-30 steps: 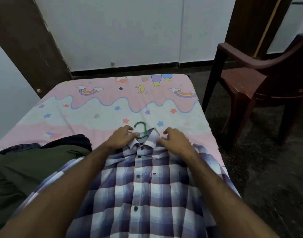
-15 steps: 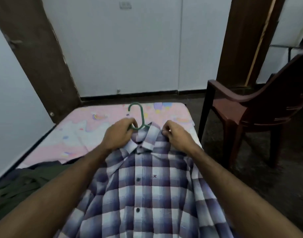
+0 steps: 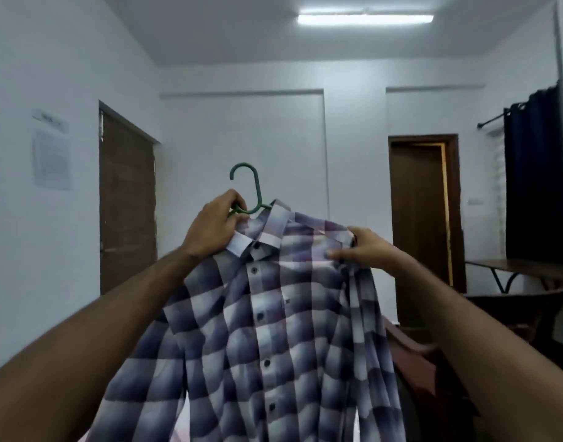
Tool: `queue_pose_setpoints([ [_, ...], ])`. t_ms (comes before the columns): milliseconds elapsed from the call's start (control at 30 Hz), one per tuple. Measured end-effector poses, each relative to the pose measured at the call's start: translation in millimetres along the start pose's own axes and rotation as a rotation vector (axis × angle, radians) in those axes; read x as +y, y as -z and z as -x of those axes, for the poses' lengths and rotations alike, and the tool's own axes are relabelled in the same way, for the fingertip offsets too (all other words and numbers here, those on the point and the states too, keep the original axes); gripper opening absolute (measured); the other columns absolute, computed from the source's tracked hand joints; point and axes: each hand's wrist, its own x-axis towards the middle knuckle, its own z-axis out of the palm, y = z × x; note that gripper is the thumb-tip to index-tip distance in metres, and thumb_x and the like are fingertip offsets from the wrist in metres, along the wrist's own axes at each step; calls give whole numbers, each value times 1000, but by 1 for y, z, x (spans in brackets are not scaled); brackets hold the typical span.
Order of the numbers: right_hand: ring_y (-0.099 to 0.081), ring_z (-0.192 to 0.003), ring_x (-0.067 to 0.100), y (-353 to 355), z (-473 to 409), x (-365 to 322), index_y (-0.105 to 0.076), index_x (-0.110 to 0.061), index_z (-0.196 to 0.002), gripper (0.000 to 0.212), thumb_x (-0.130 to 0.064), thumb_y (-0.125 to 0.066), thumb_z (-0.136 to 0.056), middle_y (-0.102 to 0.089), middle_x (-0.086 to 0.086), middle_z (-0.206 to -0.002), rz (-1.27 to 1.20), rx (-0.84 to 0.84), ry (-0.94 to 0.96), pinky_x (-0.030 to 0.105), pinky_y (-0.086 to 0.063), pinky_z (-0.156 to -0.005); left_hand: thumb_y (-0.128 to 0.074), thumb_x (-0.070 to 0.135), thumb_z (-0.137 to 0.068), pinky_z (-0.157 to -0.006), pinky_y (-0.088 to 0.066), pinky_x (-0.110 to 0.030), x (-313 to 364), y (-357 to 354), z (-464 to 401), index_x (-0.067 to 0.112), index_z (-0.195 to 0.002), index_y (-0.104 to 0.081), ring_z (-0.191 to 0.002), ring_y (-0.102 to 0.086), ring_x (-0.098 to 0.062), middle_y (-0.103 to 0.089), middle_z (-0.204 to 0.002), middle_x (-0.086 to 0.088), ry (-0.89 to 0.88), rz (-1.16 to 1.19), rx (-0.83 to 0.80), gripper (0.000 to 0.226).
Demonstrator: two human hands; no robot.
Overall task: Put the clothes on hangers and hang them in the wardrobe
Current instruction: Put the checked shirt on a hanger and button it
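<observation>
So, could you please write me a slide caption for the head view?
Left hand grips a green hanger while the right hand holds the checked shirt by its shoulder.

shirt (image 3: 273,330) in right hand (image 3: 363,250): soft matt checked cloth; hanger (image 3: 251,193) in left hand (image 3: 213,231): smooth green plastic

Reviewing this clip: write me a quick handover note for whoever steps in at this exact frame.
Left hand grips the green hanger at the base of its hook, by the collar. Right hand pinches the plaid shirt at its shoulder.
The shirt is on the hanger, buttoned, held up in the air.
Done: this shirt is on its hanger.
Left: hang it in the wardrobe, which is not in view.
</observation>
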Motion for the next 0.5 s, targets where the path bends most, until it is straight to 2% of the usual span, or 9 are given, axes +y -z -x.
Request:
queue_pose_setpoints([
  [67, -74, -98, 27, 29, 19, -11, -71, -12, -110, 40, -32, -84, -77, -78, 6, -102, -104, -147, -29, 33, -60, -81, -66, 9, -90, -82, -52, -43, 16, 34, -15, 19, -94, -57, -87, -62, -21, -65, -93, 2, -42, 0, 57, 14],
  [133, -75, -95, 28, 52, 32, -21, -70, -6, -110, 34, -23, -79, -82, -77, 12, -103, -187, -198, -66, 32, -60, -77, -64, 4, -90, -83, -53, -40, 31, 61, -24, 17, -94, -58, -89, -63, -19, -65, -94, 2, -111, -8, 82, 15],
  [167, -74, -94, 29, 60, 33, -23, -71, -5, -109, 28, -19, -77, -86, -77, 14, -103, -151, -167, -63, 35, -60, -78, -64, 2, -90, -83, -53, -37, 38, 71, -27, 16, -95, -58, -88, -62, -17, -66, -94, 2, -147, -16, 86, 16],
  [267, -70, -94, 29, 78, 22, -26, -71, -11, -100, 7, -15, -69, -95, -75, 14, -103, 283, 152, -31, 47, -57, -85, -64, 1, -91, -80, -51, -30, 56, 91, -33, 15, -96, -58, -85, -63, -13, -66, -93, 3, -228, -27, 75, 16],
  [300, -68, -96, 28, 80, 20, -25, -70, -13, -101, 8, -12, -67, -95, -74, 12, -105, 343, 235, 0, 48, -57, -86, -64, 2, -91, -79, -51, -29, 60, 95, -34, 14, -96, -58, -85, -63, -13, -66, -92, 3, -235, -26, 78, 15],
  [333, -68, -100, 26, 82, 20, -30, -69, -14, -109, 17, -7, -67, -93, -72, 10, -110, 279, 257, 32, 47, -58, -88, -65, 2, -91, -79, -51, -29, 63, 97, -36, 14, -96, -58, -84, -63, -13, -66, -92, 2, -236, -29, 92, 15],
  [400, -66, -110, 22, 82, 28, -49, -63, -15, -124, 32, -4, -65, -94, -68, 4, -119, 48, 165, 118, 40, -59, -91, -66, 1, -90, -79, -50, -32, 69, 99, -41, 12, -95, -58, -85, -61, -15, -65, -92, 0, -252, -47, 127, 14],
  [500, -61, -115, 15, 79, 31, -89, -60, -19, -130, 27, -17, -51, -104, -64, -2, -125, -9, 105, 258, 29, -52, -95, -70, -2, -85, -79, -49, -32, 78, 93, -44, 11, -93, -61, -85, -57, -15, -61, -91, 0, -314, -80, 131, 17],
])
